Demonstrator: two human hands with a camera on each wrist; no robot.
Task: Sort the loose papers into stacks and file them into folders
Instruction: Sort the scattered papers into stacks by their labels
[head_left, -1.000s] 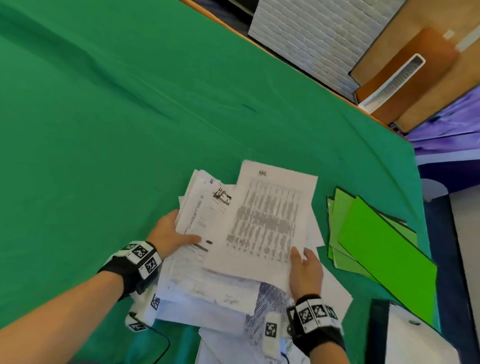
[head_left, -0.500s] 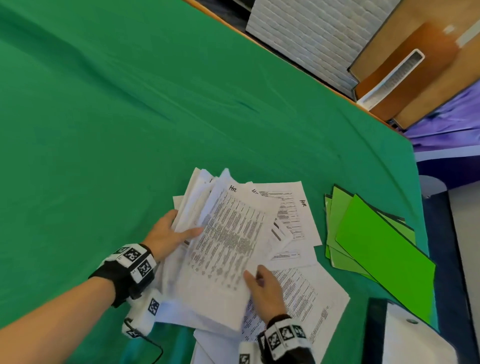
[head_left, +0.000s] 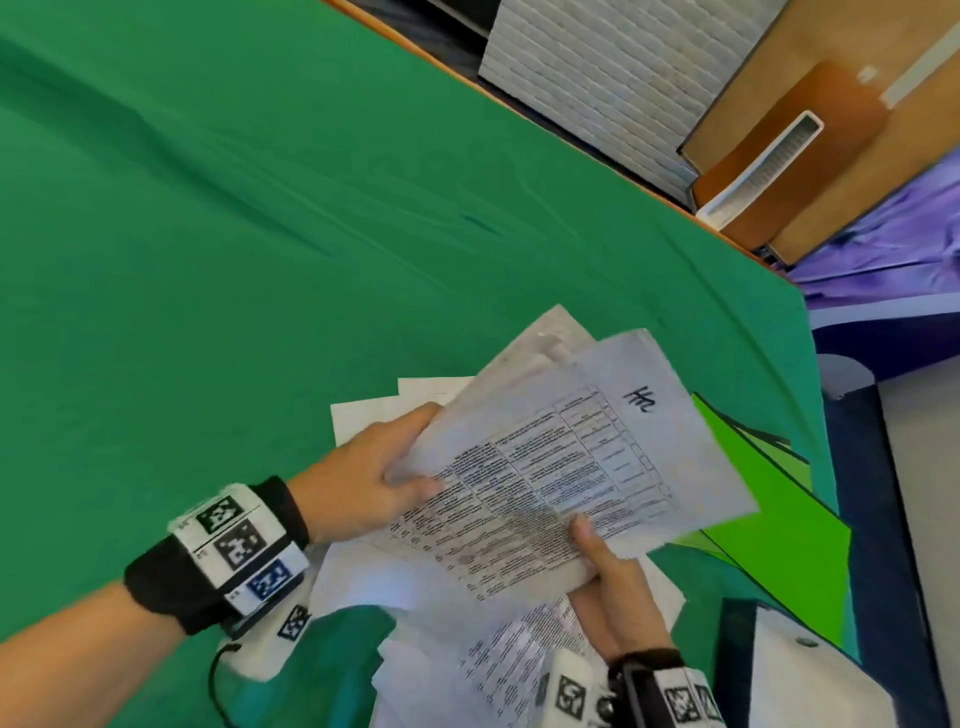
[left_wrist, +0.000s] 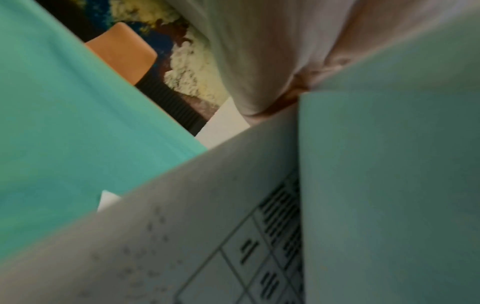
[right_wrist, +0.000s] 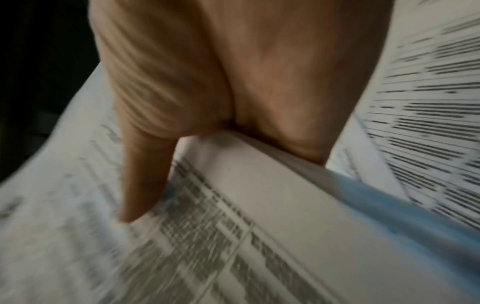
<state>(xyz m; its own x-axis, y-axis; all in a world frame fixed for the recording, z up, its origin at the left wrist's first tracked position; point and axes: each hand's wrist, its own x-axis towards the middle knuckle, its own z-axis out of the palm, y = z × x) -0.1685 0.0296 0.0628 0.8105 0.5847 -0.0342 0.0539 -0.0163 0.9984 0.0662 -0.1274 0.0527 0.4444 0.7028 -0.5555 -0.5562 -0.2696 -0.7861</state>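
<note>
Both grips closed on the sheaf (head_left: 545, 467): left hand (head_left: 363, 478) pinching its left edge, thumb on top; right hand (head_left: 613, 587) pinching the near edge. Held lifted over the loose papers (head_left: 498, 660) on the table (head_left: 260, 234), folders (head_left: 769, 525) just right. Light, limp, probably slippery between sheets; best gripped at opposite edges, squeezed flat.

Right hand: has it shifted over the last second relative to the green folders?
Yes. The right hand went left, away from the green folders, then came back toward them, now pinching the table-printed sheet.
</note>
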